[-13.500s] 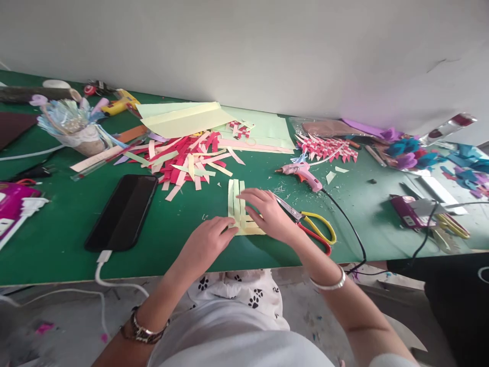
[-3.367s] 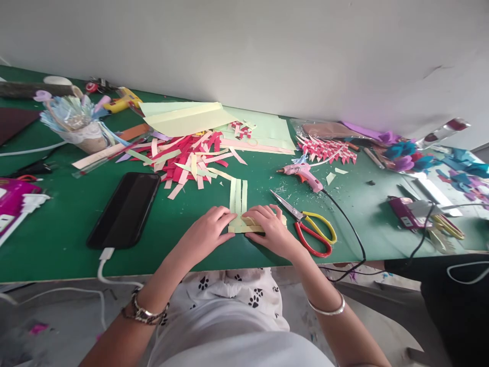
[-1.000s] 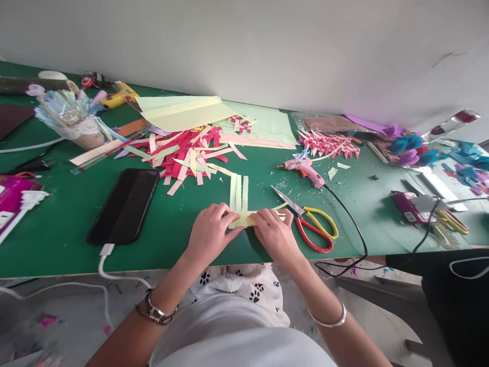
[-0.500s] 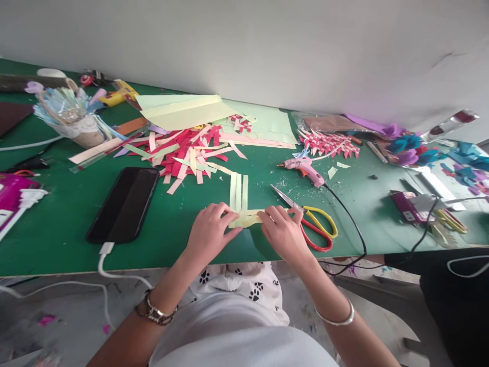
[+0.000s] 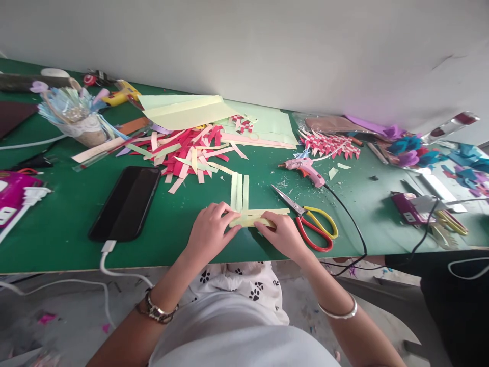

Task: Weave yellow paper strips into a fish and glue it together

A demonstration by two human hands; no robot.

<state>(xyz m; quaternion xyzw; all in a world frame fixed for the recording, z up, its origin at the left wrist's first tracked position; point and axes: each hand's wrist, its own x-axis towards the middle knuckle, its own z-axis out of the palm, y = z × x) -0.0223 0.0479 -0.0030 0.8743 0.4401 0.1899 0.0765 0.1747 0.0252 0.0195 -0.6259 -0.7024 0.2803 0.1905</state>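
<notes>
Pale green and yellow paper strips [image 5: 239,192] lie on the green table in an L, some pointing away from me, others to the right. My left hand [image 5: 212,227] is closed at the corner, thumb and fingers pinching the crossed strips. With its fingers bent, my right hand [image 5: 282,232] grips the lower yellow paper strip [image 5: 250,221] a little right of that corner. Above it, another yellow strip [image 5: 282,211] reaches out past my knuckles. Scissors [image 5: 311,219] with red and yellow handles lie just right of my right hand, blades parted slightly.
A pink glue gun [image 5: 305,169] with a black cord lies beyond the scissors. Red, pink and green strips [image 5: 187,153] are heaped behind the L. A phone [image 5: 126,204] on a white cable is at left. Woven red-and-white paper [image 5: 330,145] lies at the back right.
My right hand has slid left and slightly toward me, its fingers now on the lower strip. The upper strip's right end has come into sight. My left hand stays at the corner.
</notes>
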